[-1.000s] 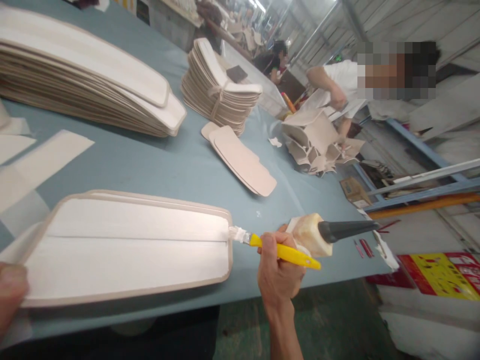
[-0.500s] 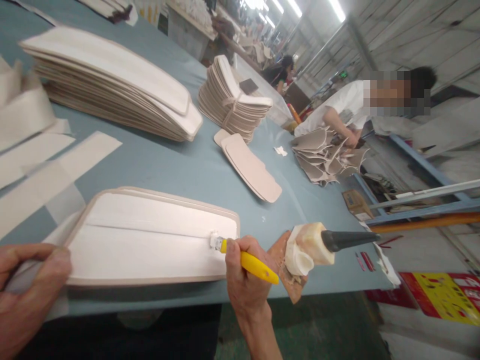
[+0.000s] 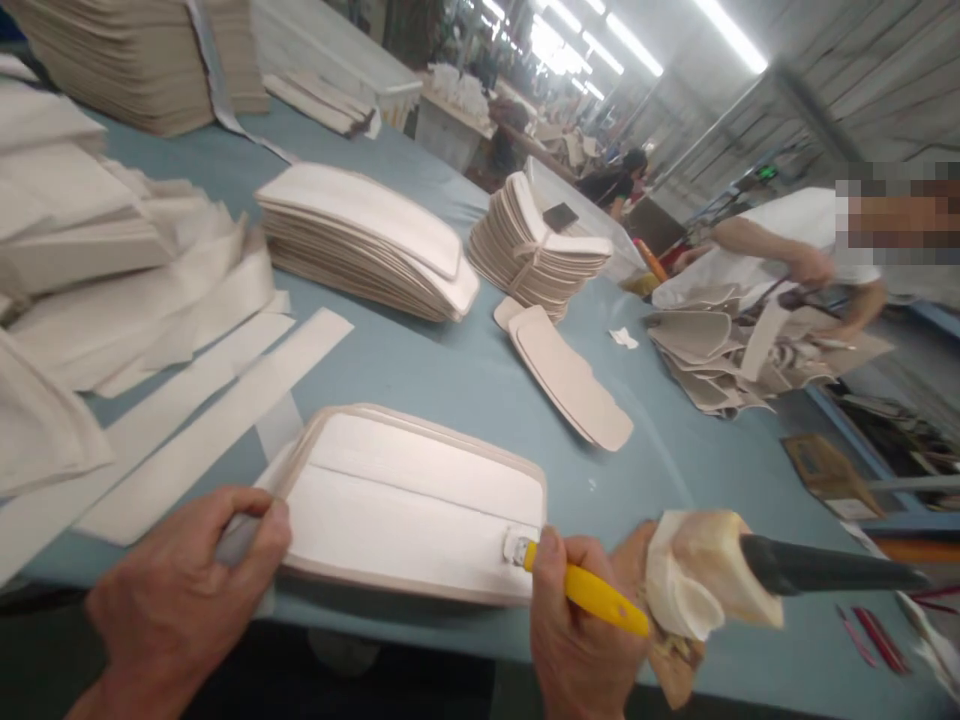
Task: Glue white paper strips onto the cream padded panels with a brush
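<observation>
A flat white panel [image 3: 405, 520] with a beige border and a lengthwise seam lies near the table's front edge, over at least one similar piece. My left hand [image 3: 195, 580] pinches its left end between thumb and fingers, where a pale strip sticks out. In my right hand [image 3: 581, 620] is a brush [image 3: 600, 597] with a yellow handle. Its white-coated bristles touch the panel near the right end, just on the near side of the seam. Right of that hand stands a glue-crusted cream container [image 3: 694, 570] with a dark cone-shaped part, on a stained brown piece.
Behind the panel are a stack of white panels [image 3: 360, 230], a tied bundle [image 3: 540, 245] and loose beige pieces [image 3: 570, 380]. Strips [image 3: 217, 430] and piled fabric [image 3: 135, 260] cover the left. A co-worker [image 3: 795, 240] handles grey-beige pieces [image 3: 720, 350] at the far right.
The view has swung left, showing more of the fabric pile. The brush has moved slightly off the seam toward the panel's near edge. Both my hands keep their grips.
</observation>
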`<state>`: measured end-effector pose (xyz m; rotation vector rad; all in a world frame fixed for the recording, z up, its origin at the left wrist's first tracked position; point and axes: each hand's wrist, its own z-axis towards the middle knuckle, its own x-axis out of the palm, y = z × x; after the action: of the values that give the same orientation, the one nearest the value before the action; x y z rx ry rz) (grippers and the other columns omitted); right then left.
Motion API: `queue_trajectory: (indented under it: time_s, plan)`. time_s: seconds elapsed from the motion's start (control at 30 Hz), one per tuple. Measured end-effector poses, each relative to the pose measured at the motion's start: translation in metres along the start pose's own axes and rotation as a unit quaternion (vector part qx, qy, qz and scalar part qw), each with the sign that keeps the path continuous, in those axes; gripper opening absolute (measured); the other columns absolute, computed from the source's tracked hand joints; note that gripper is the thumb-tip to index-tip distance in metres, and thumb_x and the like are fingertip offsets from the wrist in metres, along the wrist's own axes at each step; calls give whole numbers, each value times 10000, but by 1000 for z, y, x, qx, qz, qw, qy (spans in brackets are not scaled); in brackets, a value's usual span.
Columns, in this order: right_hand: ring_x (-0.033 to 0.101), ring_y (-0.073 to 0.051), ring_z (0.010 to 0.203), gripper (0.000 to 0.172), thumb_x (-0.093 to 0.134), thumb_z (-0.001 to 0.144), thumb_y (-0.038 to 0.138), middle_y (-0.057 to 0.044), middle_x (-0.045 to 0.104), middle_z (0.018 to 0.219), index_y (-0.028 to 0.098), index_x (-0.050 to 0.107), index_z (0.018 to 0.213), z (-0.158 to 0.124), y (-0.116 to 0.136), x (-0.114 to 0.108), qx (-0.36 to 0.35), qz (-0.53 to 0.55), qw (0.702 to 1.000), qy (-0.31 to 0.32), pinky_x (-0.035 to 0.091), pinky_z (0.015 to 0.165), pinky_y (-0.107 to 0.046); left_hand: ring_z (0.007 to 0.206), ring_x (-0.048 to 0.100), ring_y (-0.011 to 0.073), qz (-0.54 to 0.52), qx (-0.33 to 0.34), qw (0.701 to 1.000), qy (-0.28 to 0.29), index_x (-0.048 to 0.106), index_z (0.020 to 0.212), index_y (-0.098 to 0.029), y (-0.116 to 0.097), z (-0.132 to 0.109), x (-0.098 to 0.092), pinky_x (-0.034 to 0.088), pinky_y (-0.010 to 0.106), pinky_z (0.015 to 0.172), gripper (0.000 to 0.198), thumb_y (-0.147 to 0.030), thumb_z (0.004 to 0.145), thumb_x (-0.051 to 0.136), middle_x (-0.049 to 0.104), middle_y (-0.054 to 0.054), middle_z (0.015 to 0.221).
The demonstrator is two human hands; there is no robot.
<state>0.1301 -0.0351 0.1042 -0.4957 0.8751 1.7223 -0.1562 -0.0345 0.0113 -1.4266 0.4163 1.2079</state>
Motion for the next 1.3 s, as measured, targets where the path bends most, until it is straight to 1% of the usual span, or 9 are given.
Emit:
queue_trajectory:
  time_s: [0.13, 0.3, 0.43, 0.6, 0.77, 0.93, 1.03, 1.1, 1.3]
  plan:
    - [421, -101, 394, 426, 558, 1056, 385, 74, 462, 483, 246, 505, 657, 3, 38, 12, 6, 63, 998, 21, 327, 467, -268, 695, 636, 181, 37, 38, 999, 0, 704, 863, -266, -3, 1, -6, 372, 255, 593, 245, -438, 956, 556, 724, -21, 789]
    - [450, -102, 407, 404, 553, 1061, 335, 69, 481, 499, 249, 502, 670, 9, 73, 24, -57, 93, 994, 24, 332, 475, -267, 687, 647, 192, 22, 70, 995, -68, 701, 833, -229, -6, -2, -3, 390, 296, 622, 288, -394, 983, 517, 714, 21, 765]
    - [443, -98, 395, 412, 557, 1061, 334, 73, 484, 494, 244, 511, 662, 10, 95, 36, -63, 126, 990, 28, 341, 470, -260, 641, 635, 188, 9, 102, 991, -81, 672, 819, -237, -8, -3, -2, 378, 302, 601, 255, -361, 985, 525, 687, 6, 719]
    - [516, -87, 423, 367, 585, 1051, 332, 72, 549, 534, 222, 562, 701, 8, 114, 57, -11, 216, 975, 54, 389, 468, -213, 589, 614, 185, -11, 129, 984, -120, 643, 786, -242, -7, -3, -1, 379, 308, 582, 251, -352, 980, 526, 651, -11, 661]
    - [513, -82, 402, 382, 612, 1028, 376, 78, 549, 500, 215, 579, 684, 25, 123, 67, 45, 247, 968, 13, 393, 429, -184, 597, 627, 191, -21, 128, 983, -128, 631, 778, -244, -9, -3, 1, 400, 317, 605, 220, -316, 965, 542, 643, -17, 657]
    - [497, -84, 385, 386, 595, 1023, 384, 70, 551, 486, 210, 589, 678, 33, 136, 83, 34, 272, 961, 24, 397, 410, -176, 569, 612, 191, -20, 124, 982, -138, 610, 751, -250, -13, -2, -2, 379, 320, 574, 251, -318, 974, 518, 610, -20, 622]
    - [481, -85, 375, 396, 579, 1025, 390, 70, 537, 477, 212, 582, 672, 28, 133, 88, 23, 268, 962, 50, 390, 402, -180, 577, 617, 194, -20, 125, 983, -134, 611, 753, -249, -13, -1, -3, 385, 321, 586, 244, -319, 970, 523, 614, -19, 626]
    - [472, -88, 356, 419, 594, 1014, 424, 74, 513, 450, 217, 573, 651, 26, 119, 82, 34, 237, 970, 49, 376, 383, -185, 592, 624, 196, -22, 124, 984, -128, 613, 754, -247, -13, -1, -3, 393, 323, 605, 231, -311, 961, 530, 620, -15, 634]
    - [588, -138, 416, 475, 614, 963, 616, 32, 605, 481, 225, 627, 694, 24, 56, 32, 173, 55, 983, -19, 449, 433, -213, 598, 620, 204, -20, 124, 984, -126, 631, 760, -237, -12, -1, -3, 374, 329, 602, 227, -310, 955, 540, 630, -3, 644]
